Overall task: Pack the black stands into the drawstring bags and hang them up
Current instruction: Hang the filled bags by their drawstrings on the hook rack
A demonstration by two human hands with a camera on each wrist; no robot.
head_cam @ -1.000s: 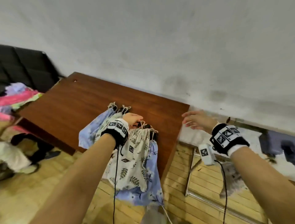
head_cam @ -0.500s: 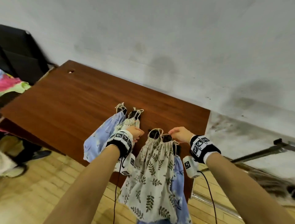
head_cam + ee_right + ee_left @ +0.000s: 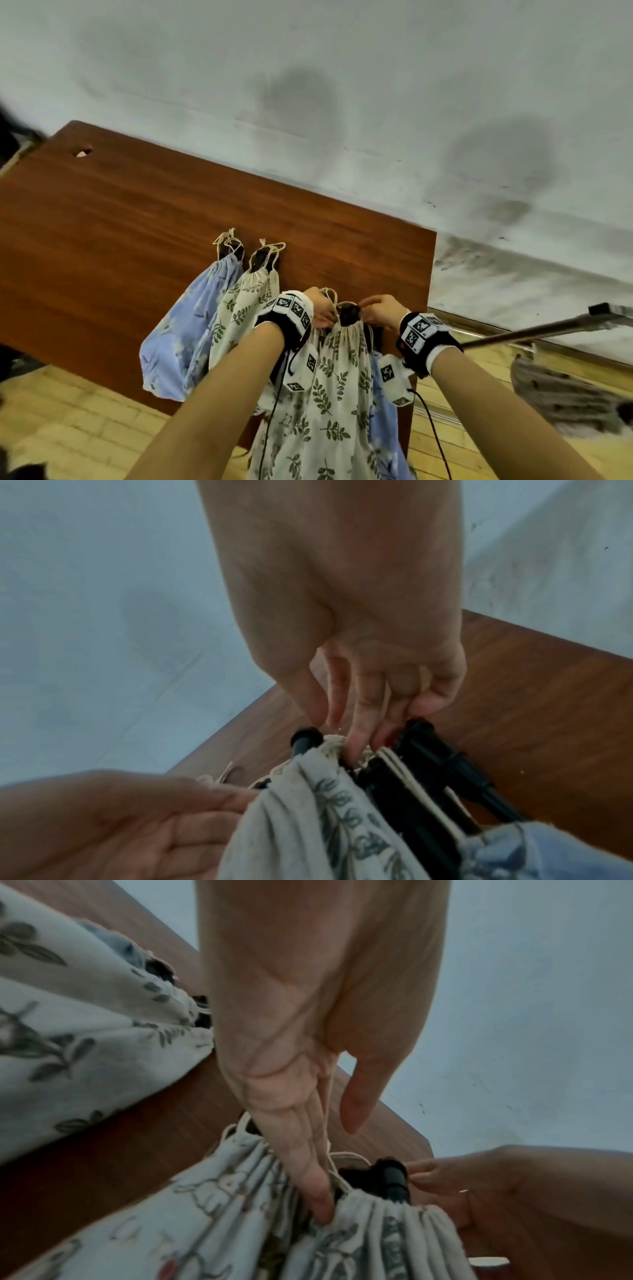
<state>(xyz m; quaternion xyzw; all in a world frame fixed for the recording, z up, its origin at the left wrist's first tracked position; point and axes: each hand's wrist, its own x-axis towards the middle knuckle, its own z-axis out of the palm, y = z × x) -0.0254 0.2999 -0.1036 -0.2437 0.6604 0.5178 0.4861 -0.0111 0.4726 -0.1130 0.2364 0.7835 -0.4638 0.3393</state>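
Both hands at table right front edge: left hand pinching leaf-print bag gathered neck, right hand fingers pinching its drawstring by the black stand. Mop handle close right.

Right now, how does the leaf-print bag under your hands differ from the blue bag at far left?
The leaf-print bag is cream with dark leaves; the blue bag is pale blue. The left hand and right hand work the leaf-print bag's neck; nothing touches the blue bag. Both hang over the table edge, black stand tips poking out.

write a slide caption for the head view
Both hands, left hand and right hand, work the gathered neck of a leaf-print drawstring bag at the wooden table edge.
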